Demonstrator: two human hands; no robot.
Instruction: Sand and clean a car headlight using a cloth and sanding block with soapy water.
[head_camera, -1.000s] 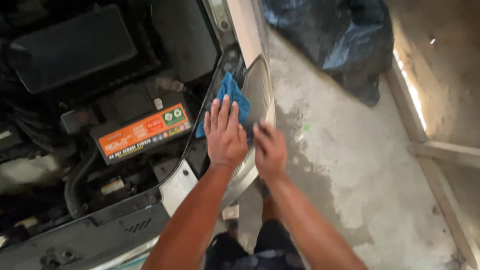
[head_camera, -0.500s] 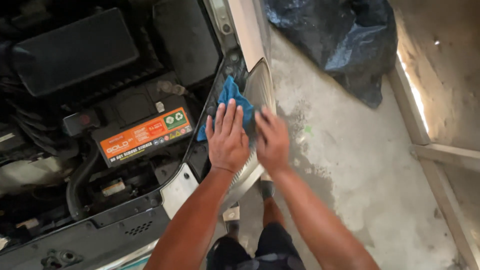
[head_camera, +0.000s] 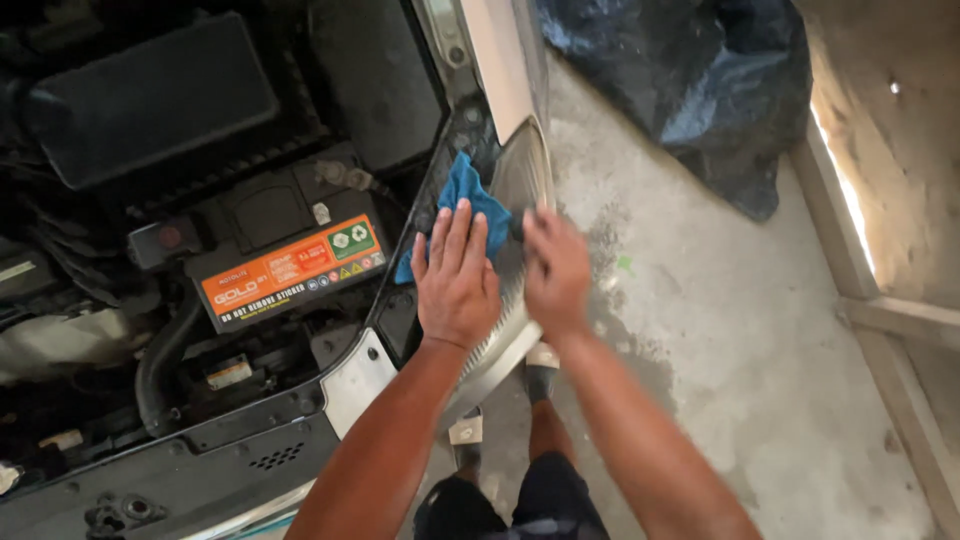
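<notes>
Two hands, one blue cloth (head_camera: 470, 200), one headlight (head_camera: 520, 200) at centre frame. Left hand (head_camera: 457, 275) lies flat, fingers together, pressing the cloth's lower edge on the lamp. Right hand (head_camera: 555, 268), blurred, fingers loosely curled on the lens, has slid higher than before. One orange-labelled battery (head_camera: 290, 262) sits in the engine bay (head_camera: 150, 120), left.

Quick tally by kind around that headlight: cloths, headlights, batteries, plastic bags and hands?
Blue cloth: 1
Headlight: 1
Car battery with an orange label: 1
Dark plastic bag: 1
Hands: 2, left hand and right hand
Total: 6
</notes>
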